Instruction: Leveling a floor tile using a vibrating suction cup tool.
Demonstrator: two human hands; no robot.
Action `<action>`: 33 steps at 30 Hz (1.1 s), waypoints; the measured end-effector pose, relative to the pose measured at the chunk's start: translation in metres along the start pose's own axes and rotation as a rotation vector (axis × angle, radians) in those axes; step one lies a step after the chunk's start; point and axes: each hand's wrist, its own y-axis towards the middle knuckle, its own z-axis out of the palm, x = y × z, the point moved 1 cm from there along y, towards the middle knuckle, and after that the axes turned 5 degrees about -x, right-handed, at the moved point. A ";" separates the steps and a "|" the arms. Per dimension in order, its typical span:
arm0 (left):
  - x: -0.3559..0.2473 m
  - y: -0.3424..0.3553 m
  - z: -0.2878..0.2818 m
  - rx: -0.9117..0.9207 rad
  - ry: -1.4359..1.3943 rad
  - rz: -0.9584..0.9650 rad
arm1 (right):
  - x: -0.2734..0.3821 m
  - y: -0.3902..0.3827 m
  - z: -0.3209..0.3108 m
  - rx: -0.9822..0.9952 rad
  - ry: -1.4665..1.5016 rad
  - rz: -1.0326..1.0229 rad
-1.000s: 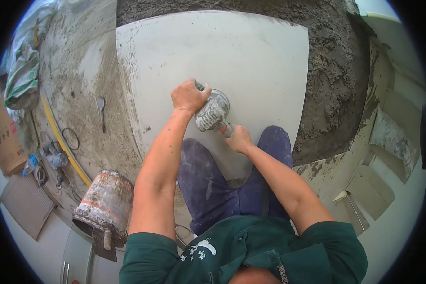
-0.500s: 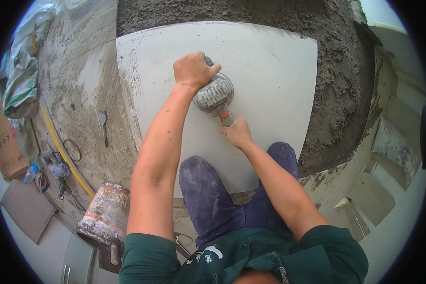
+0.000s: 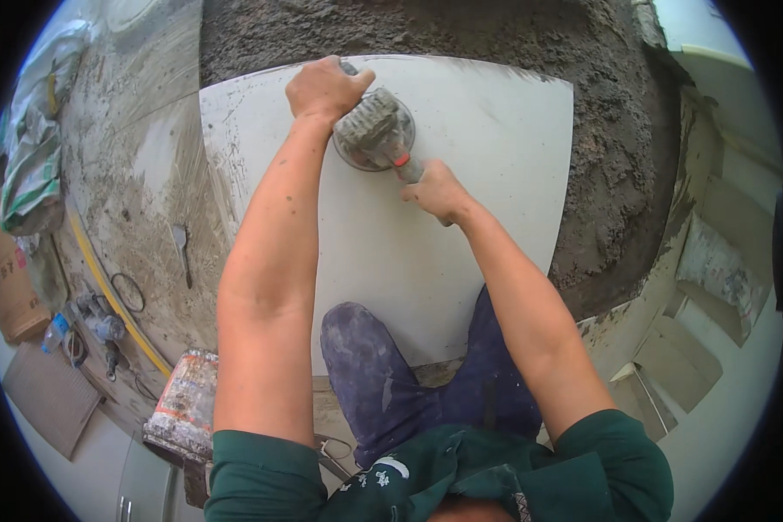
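Observation:
A large white tile [image 3: 461,278] lies before my knees, with rough dark mortar [image 3: 618,165] showing along its far and right sides. On the tile's far left part rests a grey, mortar-crusted tile vibrator [image 3: 374,126] with a round base and two handles. My left hand [image 3: 322,91] is closed around its far handle, near the tile's far edge. Around the near handle, just past a red ring, my right hand [image 3: 439,191] is wrapped. The underside of the round base is hidden against the tile.
To the left, a putty knife [image 3: 181,248] lies on the dusty floor, beside a yellow strip [image 3: 104,270]. Farther left are a power tool [image 3: 102,322], a plastic bottle [image 3: 56,332] and a sack [image 3: 30,174]. A crusted bucket [image 3: 178,396] stands by my left arm.
Both hands have moved the tile vibrator farther away and a little left across the tile. My view has shifted slightly.

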 end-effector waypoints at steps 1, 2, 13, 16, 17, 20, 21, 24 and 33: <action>0.000 0.000 0.001 -0.020 0.004 0.010 | -0.001 0.002 0.000 0.049 0.003 0.079; 0.002 -0.002 0.003 -0.041 0.007 0.021 | -0.004 0.003 0.006 0.039 0.005 0.083; 0.126 -0.210 0.119 -0.156 0.078 0.137 | -0.011 0.002 0.004 -0.101 0.027 -0.096; 0.124 -0.198 0.113 -0.186 0.099 0.136 | 0.003 0.005 0.000 -0.127 -0.099 -0.090; 0.129 -0.210 0.113 -0.139 0.088 0.148 | -0.007 0.005 0.010 -0.128 -0.101 -0.083; 0.122 -0.208 0.120 -0.133 0.082 0.151 | -0.032 0.008 0.020 -0.323 -0.263 -0.214; 0.130 -0.209 0.117 -0.129 0.090 0.144 | -0.020 0.005 0.023 -0.299 -0.241 -0.162; 0.133 -0.209 0.117 -0.126 0.119 0.144 | -0.008 0.001 0.018 -0.269 -0.231 -0.093; 0.132 -0.209 0.119 -0.077 0.117 0.123 | 0.003 -0.005 0.007 -0.246 -0.243 -0.061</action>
